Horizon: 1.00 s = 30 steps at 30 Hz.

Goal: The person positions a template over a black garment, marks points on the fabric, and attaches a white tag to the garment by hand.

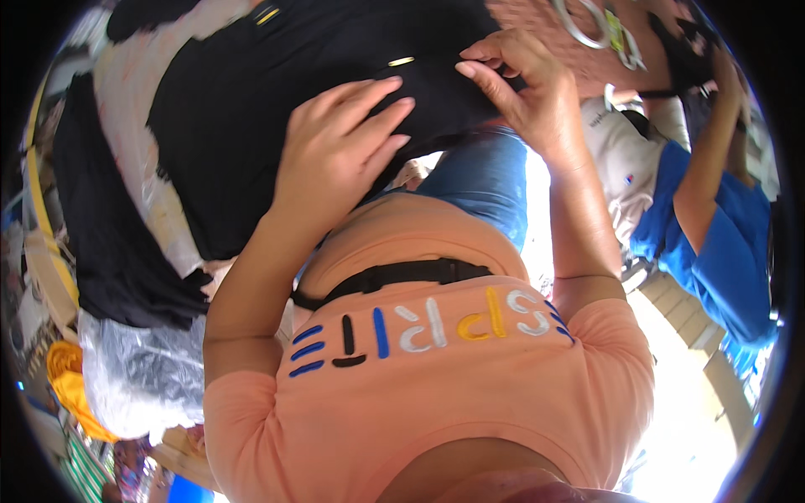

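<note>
1. Two hands work a black garment (277, 92) on the plastic-covered pile.
2. Left hand (335, 155) rests flat, fingers spread.
3. Right hand (524, 88) pinches its fabric; it lies unfolded.

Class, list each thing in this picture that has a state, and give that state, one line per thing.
Black garment: spread out, rumpled.
Left hand: flat on the garment, fingers extended.
Right hand: fingertips pinching the garment.
Plastic bag: crumpled.
Black strap: taut across the waist.
</note>
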Each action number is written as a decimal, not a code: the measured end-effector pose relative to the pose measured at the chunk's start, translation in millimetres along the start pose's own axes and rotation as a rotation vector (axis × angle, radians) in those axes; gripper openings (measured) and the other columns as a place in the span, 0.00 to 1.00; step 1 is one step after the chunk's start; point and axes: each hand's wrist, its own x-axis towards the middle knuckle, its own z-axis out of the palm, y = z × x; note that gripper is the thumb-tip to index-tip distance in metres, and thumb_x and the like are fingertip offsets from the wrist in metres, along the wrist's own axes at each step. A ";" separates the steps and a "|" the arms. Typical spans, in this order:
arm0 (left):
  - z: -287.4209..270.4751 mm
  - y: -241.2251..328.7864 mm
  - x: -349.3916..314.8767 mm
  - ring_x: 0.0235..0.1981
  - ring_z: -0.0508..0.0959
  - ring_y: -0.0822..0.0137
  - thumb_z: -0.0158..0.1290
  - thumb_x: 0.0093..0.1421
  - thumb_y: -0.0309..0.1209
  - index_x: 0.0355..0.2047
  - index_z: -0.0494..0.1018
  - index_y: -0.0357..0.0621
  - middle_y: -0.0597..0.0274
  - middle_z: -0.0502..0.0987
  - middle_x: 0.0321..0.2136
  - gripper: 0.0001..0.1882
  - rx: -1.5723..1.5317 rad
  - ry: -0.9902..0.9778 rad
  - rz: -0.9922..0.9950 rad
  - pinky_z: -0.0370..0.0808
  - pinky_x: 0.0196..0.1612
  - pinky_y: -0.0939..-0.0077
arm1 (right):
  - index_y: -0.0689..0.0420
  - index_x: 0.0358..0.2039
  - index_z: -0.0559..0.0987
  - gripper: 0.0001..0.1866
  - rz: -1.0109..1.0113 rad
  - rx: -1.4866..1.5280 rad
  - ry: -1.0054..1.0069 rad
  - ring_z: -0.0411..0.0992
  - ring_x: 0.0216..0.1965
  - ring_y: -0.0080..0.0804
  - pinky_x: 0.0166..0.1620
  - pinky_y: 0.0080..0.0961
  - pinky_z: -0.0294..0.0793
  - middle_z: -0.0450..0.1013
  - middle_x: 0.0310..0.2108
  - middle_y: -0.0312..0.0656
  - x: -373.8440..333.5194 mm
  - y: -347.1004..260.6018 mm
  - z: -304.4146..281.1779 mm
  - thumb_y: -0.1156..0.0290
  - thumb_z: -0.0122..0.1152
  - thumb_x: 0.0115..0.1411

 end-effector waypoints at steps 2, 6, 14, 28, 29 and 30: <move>-1.6 -0.5 0.1 0.48 0.77 0.63 0.64 0.52 0.30 0.43 0.81 0.48 0.68 0.78 0.50 0.16 -0.009 0.020 0.009 0.71 0.50 0.66 | 0.58 0.39 0.82 0.16 0.033 -0.163 0.158 0.75 0.42 0.36 0.45 0.28 0.74 0.77 0.40 0.39 -27.6 18.2 -11.8 0.65 0.74 0.53; -1.0 13.0 8.9 0.47 0.77 0.64 0.63 0.55 0.29 0.45 0.81 0.49 0.69 0.78 0.50 0.16 -0.023 -0.003 0.027 0.71 0.49 0.67 | 0.55 0.47 0.79 0.24 0.115 -0.498 0.532 0.71 0.51 0.45 0.53 0.37 0.70 0.75 0.46 0.44 -80.5 70.7 -33.5 0.65 0.75 0.50; 3.7 45.1 21.9 0.46 0.78 0.64 0.64 0.53 0.29 0.44 0.81 0.47 0.68 0.78 0.50 0.16 -0.101 -0.052 0.150 0.72 0.49 0.66 | 0.53 0.39 0.83 0.10 0.424 -0.400 0.601 0.75 0.40 0.37 0.44 0.30 0.74 0.77 0.39 0.40 -125.8 139.4 -61.5 0.70 0.68 0.55; 2.4 71.2 37.4 0.37 0.81 0.74 0.56 0.66 0.32 0.50 0.77 0.37 0.58 0.82 0.39 0.15 -1.316 -0.135 -0.673 0.79 0.43 0.80 | 0.57 0.35 0.81 0.14 -0.522 -0.304 -0.051 0.76 0.28 0.33 0.28 0.26 0.74 0.75 0.31 0.37 -32.6 -50.4 -92.6 0.73 0.65 0.45; 1.6 70.1 37.6 0.36 0.80 0.76 0.56 0.66 0.32 0.49 0.78 0.37 0.60 0.82 0.38 0.15 -1.323 -0.137 -0.684 0.79 0.43 0.80 | 0.58 0.37 0.81 0.15 -0.529 -0.304 -0.112 0.77 0.29 0.34 0.28 0.26 0.74 0.76 0.32 0.38 -32.4 -57.6 -92.4 0.73 0.64 0.45; 0.3 68.9 37.0 0.35 0.80 0.77 0.57 0.66 0.33 0.49 0.78 0.37 0.61 0.82 0.37 0.15 -1.329 -0.140 -0.695 0.79 0.43 0.81 | 0.60 0.39 0.81 0.17 -0.535 -0.304 -0.173 0.78 0.29 0.35 0.28 0.27 0.74 0.77 0.32 0.40 -31.0 -61.0 -89.6 0.74 0.64 0.44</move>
